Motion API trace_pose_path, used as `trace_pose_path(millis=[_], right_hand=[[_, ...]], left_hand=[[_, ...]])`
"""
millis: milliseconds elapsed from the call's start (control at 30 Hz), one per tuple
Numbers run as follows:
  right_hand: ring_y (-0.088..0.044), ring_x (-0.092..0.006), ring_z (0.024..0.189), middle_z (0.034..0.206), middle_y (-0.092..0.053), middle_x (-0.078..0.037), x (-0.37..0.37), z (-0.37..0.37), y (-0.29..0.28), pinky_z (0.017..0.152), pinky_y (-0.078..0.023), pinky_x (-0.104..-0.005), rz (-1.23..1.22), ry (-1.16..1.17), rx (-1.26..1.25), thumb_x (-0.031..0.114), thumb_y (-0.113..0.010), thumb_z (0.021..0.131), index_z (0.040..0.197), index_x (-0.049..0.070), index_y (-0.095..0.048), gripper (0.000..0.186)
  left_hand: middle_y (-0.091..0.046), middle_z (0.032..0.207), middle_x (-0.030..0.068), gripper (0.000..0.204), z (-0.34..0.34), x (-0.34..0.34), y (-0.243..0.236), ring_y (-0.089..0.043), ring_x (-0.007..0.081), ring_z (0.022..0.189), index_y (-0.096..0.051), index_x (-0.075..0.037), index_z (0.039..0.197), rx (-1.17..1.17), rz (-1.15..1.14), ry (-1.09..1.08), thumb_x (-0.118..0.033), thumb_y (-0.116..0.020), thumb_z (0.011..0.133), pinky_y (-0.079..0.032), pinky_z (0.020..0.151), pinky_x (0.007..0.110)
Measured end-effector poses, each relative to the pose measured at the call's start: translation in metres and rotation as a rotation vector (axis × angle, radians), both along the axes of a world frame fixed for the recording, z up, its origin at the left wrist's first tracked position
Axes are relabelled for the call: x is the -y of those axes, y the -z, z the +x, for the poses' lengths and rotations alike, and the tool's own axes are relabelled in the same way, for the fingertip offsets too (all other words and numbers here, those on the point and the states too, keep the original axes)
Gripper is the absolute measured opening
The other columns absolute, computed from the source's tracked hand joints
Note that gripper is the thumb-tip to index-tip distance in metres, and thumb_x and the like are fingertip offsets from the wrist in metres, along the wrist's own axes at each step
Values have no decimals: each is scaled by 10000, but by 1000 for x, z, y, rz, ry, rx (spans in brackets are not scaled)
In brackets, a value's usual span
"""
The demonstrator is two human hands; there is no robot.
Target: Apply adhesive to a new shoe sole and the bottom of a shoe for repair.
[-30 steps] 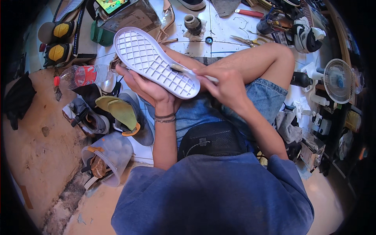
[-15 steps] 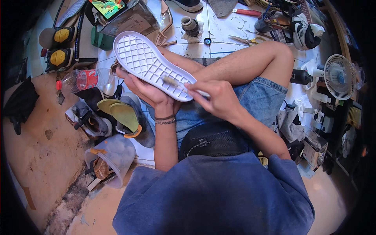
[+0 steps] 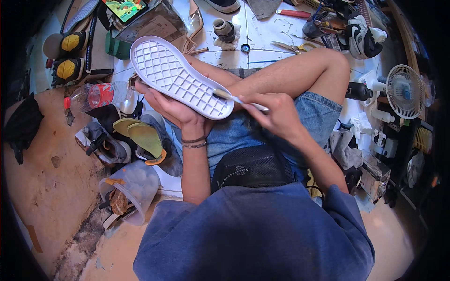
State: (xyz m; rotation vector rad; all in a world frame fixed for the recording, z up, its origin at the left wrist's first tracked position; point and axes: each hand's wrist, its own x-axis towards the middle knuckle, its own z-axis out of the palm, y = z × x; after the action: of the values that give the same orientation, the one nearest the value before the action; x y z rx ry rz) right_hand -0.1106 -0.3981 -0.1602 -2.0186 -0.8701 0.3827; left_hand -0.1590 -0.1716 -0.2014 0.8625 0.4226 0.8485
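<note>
The left hand [image 3: 176, 110] has its grip wrapped around a white shoe sole [image 3: 178, 77] from below. The fingers curl under it, so most of them are hidden. The sole is turned with its bumpy grid side up. It tilts from far left down to the middle, just above the person's lap.

The right hand [image 3: 276, 114] has its grip closed tight on a thin brush [image 3: 239, 99]. The brush tip touches the near end of the sole. The part of the brush inside the hand is hidden, and the tip is too small to see well.

The person sits on the floor with one bare knee [image 3: 328, 65] up on the right. A blue shirt [image 3: 253, 234] covers the near part of the view.

On the left lie a clear plastic bottle [image 3: 96, 96], green sandals [image 3: 140, 138] and a clear tub [image 3: 129, 189] with something brown inside that is hard to make out. Far off lie scissors [image 3: 293, 46] and a red-handled tool [image 3: 293, 13], cut off at the top. A small white fan [image 3: 404, 91] stands on the right.
</note>
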Motion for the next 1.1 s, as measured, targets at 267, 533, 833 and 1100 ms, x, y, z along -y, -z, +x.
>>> trace_pose_path(millis=[267,533,833,1100], right_hand=[[-711,-306,759,889,-732,-137,-30,-10,-17,678,-560,-373,22,-46,72,152,-737,841,1033,113,-760,197],[-687,-327,714,786,-711,-130,1,-6,-11,648,-545,-423,-70,29,93,209,-695,877,1006,134,-755,160],[-675,-300,655,737,-693,-124,-20,-9,-31,602,-516,-381,-31,-157,12,143,-734,844,1029,124,-758,187],[-675,-325,643,690,-665,-127,-60,-19,-34,576,-516,-433,-94,-20,254,199,-679,881,1078,127,-729,215]], left_hand=[[-381,1523,137,617,1,2,-9,-438,292,1374,-267,-38,1519,-120,14,-1,-438,-189,1056,-358,1160,394],[-559,1288,171,466,11,2,-7,-699,357,947,-387,-80,1357,-115,175,-193,-392,-246,1042,-650,699,508],[-545,1352,160,560,7,-4,-3,-692,385,973,-306,-125,1470,-74,-46,-9,-463,-218,1032,-645,684,533],[-595,1252,196,579,5,-2,-16,-704,363,917,-342,-83,1433,-123,-3,-39,-482,-233,1028,-651,683,486]])
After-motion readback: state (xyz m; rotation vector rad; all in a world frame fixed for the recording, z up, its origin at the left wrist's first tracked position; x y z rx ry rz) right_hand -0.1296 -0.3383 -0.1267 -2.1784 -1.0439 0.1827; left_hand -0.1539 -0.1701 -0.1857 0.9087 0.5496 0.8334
